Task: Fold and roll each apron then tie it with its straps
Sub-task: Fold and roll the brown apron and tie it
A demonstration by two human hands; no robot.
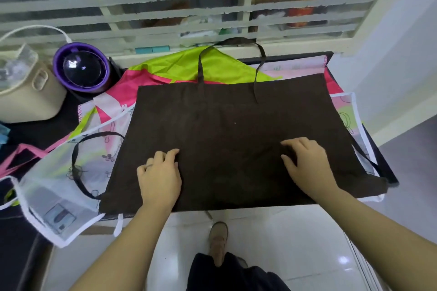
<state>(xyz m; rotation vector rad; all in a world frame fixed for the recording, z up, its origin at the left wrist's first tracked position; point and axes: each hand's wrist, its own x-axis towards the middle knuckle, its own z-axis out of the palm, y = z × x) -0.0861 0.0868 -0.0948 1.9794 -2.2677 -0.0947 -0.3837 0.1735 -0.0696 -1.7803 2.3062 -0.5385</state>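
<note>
Head view: flat brown apron (231, 113) under left grip (158, 172) and right grip (307, 163), both spread.

Pretty sure this is someone's home, some back room or utility corner. You've got glossy white floor tiles (295, 243) and a small dark table (42, 132) pushed up against a slatted white window grille (165, 19). Through the slats there are tins and jars (301, 16), pantry-type stuff. Near the tabletop's far left corner sits a purple gadget (82, 68) with a clear dome, with a beige plastic basket (28, 97) just beside it. Bright household aprons (224, 68) cover the tabletop, and there's a plain white wall (402, 42) on the right.
</note>
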